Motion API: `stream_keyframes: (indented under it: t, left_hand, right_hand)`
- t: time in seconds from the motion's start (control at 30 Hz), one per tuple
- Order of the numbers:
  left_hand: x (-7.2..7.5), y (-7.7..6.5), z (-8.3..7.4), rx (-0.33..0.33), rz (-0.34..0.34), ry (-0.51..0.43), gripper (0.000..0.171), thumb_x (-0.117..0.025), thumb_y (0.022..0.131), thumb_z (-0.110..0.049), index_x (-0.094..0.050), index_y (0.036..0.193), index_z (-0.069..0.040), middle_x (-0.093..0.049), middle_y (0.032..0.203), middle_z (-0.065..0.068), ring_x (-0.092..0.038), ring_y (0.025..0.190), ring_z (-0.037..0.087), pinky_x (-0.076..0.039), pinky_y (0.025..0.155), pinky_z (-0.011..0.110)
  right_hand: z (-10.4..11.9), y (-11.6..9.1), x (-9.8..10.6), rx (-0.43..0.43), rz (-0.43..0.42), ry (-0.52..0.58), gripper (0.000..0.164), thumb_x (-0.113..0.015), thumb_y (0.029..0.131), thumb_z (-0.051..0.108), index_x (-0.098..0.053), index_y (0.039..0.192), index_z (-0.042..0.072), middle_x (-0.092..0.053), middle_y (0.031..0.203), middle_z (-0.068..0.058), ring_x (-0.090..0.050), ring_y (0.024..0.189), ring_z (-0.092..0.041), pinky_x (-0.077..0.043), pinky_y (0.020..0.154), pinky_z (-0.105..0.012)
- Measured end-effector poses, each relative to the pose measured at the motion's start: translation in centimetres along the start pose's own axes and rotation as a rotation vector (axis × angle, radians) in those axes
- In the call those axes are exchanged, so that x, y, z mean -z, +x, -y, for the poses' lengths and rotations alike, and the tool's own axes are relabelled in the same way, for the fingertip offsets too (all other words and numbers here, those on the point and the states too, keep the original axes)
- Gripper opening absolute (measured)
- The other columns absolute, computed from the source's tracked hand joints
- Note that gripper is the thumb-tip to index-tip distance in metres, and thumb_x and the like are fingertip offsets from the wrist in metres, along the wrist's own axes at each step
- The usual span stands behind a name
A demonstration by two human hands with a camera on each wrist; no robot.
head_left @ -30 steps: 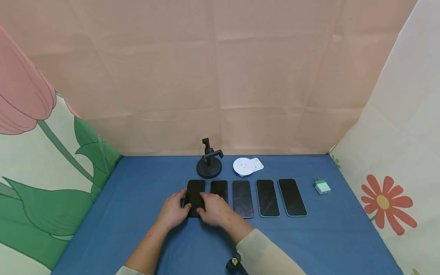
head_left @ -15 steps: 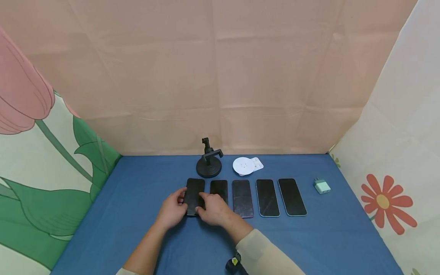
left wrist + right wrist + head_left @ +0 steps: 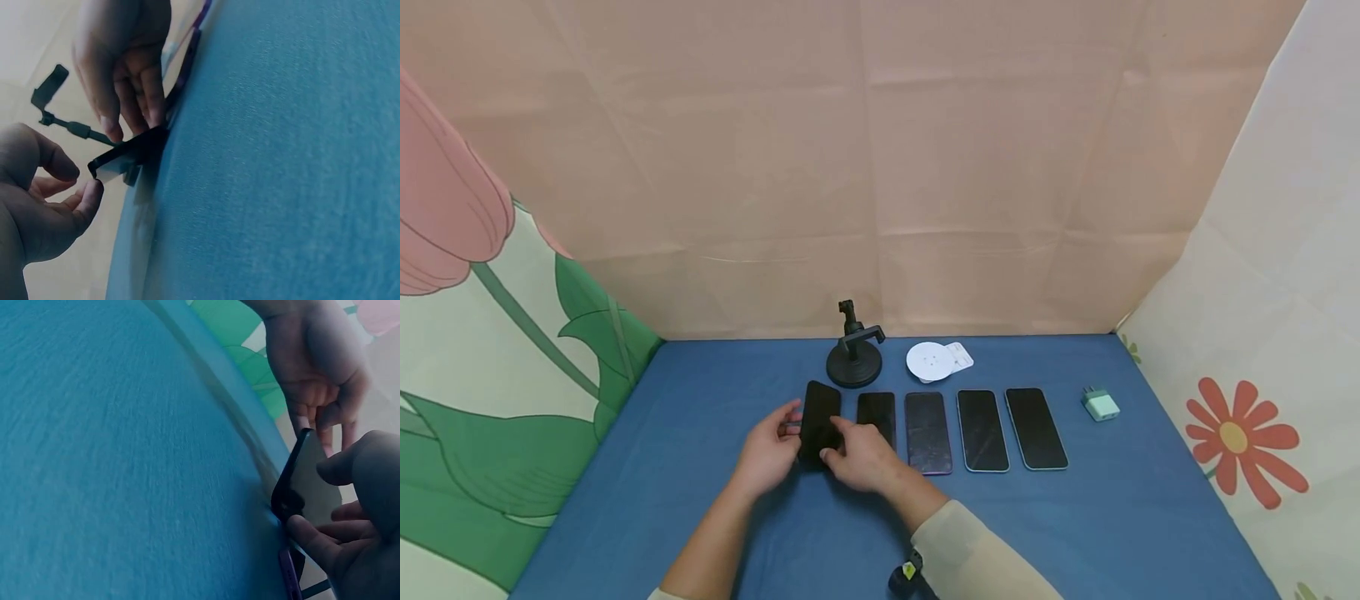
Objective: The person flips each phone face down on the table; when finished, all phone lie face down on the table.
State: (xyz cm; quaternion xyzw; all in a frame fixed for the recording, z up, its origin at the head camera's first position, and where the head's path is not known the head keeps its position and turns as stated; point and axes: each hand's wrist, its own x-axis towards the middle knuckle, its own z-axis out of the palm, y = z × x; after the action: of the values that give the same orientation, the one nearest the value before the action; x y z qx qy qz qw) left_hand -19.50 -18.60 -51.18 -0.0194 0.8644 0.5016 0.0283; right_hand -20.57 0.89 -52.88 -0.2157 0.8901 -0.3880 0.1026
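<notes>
Head view, leftmost phone (image 3: 818, 423), partly hidden by right hand (image 3: 867, 458)

Both forearms (image 3: 711, 537) reach from the near side and converge toward the centre. The left hand (image 3: 767, 448) lies at left, fingers partly bent and slightly apart; the right hand (image 3: 867, 457), just beside it, pinches between bent thumb and fingers.

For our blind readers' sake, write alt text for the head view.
A person's left hand and right hand touch opposite sides of a tilted black phone, leftmost of five on a blue cloth. Behind the phones are a black stand and a round white object; a plug adapter lies to the right.
</notes>
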Motion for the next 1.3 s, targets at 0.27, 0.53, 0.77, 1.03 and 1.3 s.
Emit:
stream_keyframes:
  t: [0.27,0.53,0.77,1.03,1.3]
  left_hand:
    - [0.3,0.0,-0.6,-0.032,0.002,-0.047,0.059,-0.057,0.097,0.004,-0.046,0.154,-0.003,-0.061,0.139,0.020,-0.062,0.120,0.032,-0.053,0.101,0.046]
    - [0.3,-0.3,-1.4,-0.067,0.034,-0.132,0.058,-0.054,0.097,0.009,-0.045,0.154,0.000,-0.061,0.138,0.023,-0.063,0.120,0.034,-0.055,0.098,0.036]
    - [0.0,-0.3,-1.8,-0.057,0.049,-0.195,0.060,-0.052,0.095,0.014,-0.045,0.154,0.001,-0.061,0.137,0.024,-0.064,0.118,0.034,-0.056,0.097,0.035]
    - [-0.5,-0.1,-1.2,-0.044,0.070,-0.234,0.061,-0.051,0.096,0.016,-0.042,0.155,0.002,-0.060,0.138,0.025,-0.064,0.116,0.033,-0.056,0.095,0.031]
    - [-0.9,-0.1,-0.8,-0.033,0.104,-0.280,0.061,-0.051,0.096,0.016,-0.042,0.155,0.002,-0.059,0.139,0.026,-0.064,0.116,0.035,-0.055,0.098,0.037]
  right_hand:
    - [0.4,0.2,-0.5,0.013,-0.048,0.067,0.058,-0.062,0.103,0.034,-0.050,0.152,0.006,-0.073,0.106,-0.003,-0.063,0.078,-0.005,-0.053,0.071,-0.028]
    - [0.5,0.4,-0.9,-0.020,-0.080,0.149,0.053,-0.050,0.108,0.042,-0.052,0.153,0.015,-0.070,0.133,-0.010,-0.067,0.118,-0.020,-0.054,0.100,-0.045]
    - [0.6,0.4,-0.7,-0.025,-0.104,0.219,0.052,-0.050,0.109,0.042,-0.055,0.150,0.011,-0.072,0.127,-0.008,-0.069,0.111,-0.019,-0.056,0.093,-0.043]
    - [0.6,0.2,-0.2,-0.068,-0.113,0.339,0.048,-0.056,0.107,0.037,-0.058,0.147,0.010,-0.073,0.119,-0.005,-0.070,0.087,-0.010,-0.057,0.071,-0.031]
    - [0.0,0.1,0.0,-0.100,-0.119,0.486,0.046,-0.056,0.108,0.031,-0.059,0.145,0.005,-0.071,0.121,-0.008,-0.074,0.086,-0.015,-0.061,0.075,-0.034]
